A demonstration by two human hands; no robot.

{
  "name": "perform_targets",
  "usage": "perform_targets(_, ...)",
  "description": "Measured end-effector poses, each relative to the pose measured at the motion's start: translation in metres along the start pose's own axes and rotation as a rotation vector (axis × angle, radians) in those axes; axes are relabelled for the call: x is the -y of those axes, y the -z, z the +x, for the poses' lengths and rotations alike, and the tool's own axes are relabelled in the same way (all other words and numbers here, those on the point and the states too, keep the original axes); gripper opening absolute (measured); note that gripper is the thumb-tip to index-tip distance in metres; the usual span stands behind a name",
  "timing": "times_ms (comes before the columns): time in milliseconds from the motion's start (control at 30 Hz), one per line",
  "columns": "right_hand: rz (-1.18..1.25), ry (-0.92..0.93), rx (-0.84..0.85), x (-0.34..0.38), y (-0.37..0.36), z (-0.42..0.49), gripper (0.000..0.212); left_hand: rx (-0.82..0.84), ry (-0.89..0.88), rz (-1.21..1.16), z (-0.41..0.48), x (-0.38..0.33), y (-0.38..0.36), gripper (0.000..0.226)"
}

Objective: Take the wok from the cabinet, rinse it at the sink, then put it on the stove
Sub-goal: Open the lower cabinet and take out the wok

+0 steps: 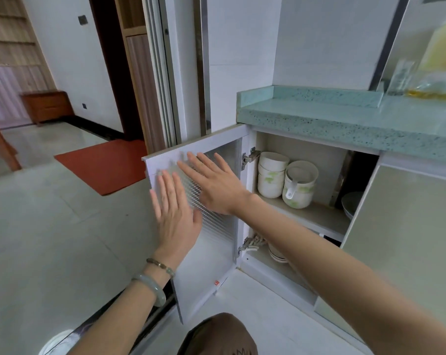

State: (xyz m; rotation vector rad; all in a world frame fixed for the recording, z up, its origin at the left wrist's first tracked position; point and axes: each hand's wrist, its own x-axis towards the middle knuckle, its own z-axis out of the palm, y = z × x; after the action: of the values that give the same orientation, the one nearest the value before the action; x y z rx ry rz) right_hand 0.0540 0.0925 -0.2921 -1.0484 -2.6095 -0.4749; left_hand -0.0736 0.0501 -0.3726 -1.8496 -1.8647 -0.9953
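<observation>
Both hands, left (pixel 177 213) and right (pixel 214 184), lie open-palmed near the cabinet door (pixel 216 242), gripping nothing; reaching in carelessly could topple the stacked bowls (pixel 272 175).

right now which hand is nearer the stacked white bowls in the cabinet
Right. The right hand lies flat on the open cabinet door, close beside the stacked white bowls. The left hand is lower and further out along the door.

Cabinet (pixel 301 216) under the surface stood open, door (pixel 216 226) swung wide; white bowls (pixel 272 175) on shelf; wok not visible.
</observation>
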Motion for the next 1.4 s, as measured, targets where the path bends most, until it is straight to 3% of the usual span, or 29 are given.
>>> perform_targets(200, -0.377, -0.156, 0.197, -0.086, -0.014, -0.104, 0.069, 0.185, -0.255, 0.018, -0.018, -0.081, -0.080, 0.086)
perform_targets(367, -0.747, -0.355, 0.502, -0.157, -0.001, -0.199, 0.062, 0.343, -0.600, -0.172, -0.025, -0.165, -0.140, 0.080)
perform_targets(467, -0.932, -0.395, 0.717, -0.181, 0.013, -0.216, 0.059, 0.436, -0.662, -0.206, -0.030, -0.207, -0.166, 0.079)
perform_targets(633, -1.140, -0.350, 0.869, -0.198, 0.023, -0.222, 0.062, 0.560, -0.640, -0.308, -0.029, -0.267, -0.197, 0.081)
perform_targets(900, -1.215, -0.300, 0.828, -0.193, 0.018, -0.223, 0.060, 0.772, -0.510, -0.807, -0.032, -0.285, -0.205, 0.090)
perform_targets(1000, -1.184, -0.242, 0.761, -0.185, 0.023, -0.223, 0.053, 0.832, -0.383, -0.967, -0.031, -0.276, -0.197, 0.079)
perform_targets(1167, -1.157, -0.150, 0.642, -0.147, 0.042, -0.252, 0.047, 0.824, -0.248, -1.074, -0.050, -0.263, -0.167, 0.042)
perform_targets(1300, -1.145, -0.104, 0.575, -0.103, 0.058, -0.281, 0.047, 0.836, -0.329, -0.985, -0.068, -0.254, -0.131, 0.024)
perform_targets(1400, -1.161, -0.078, 0.536, -0.077, 0.075, -0.309, 0.050, 0.826, -0.513, -0.894, -0.089, -0.251, -0.104, 0.015)
